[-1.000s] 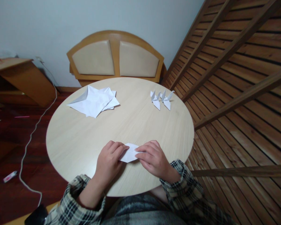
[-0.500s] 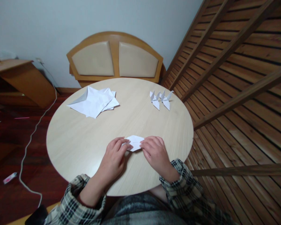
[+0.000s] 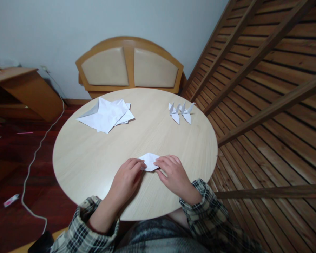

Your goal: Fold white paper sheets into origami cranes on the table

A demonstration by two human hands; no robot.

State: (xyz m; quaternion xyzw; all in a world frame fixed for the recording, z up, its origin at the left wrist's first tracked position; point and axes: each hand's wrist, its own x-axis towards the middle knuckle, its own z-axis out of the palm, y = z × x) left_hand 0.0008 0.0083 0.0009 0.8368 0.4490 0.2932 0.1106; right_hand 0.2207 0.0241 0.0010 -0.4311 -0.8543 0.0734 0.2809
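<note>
- Round table: white folded paper sits at its near side.
- Left hand and right hand pinch the paper's opposite ends.
- Uneven finger pressure could skew its creases; hard pulling could tear it.

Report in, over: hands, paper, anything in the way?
Left hand, right hand: at opposite ends of paper. Paper: folded, middle showing. Nothing seen in the way; sheets, cranes farther off.

Folded paper farther in toward the middle of the table than a second ago, left hand and right hand forward along with it, paper slightly more leftward than half a second ago, fingertips shifted the same way.
</note>
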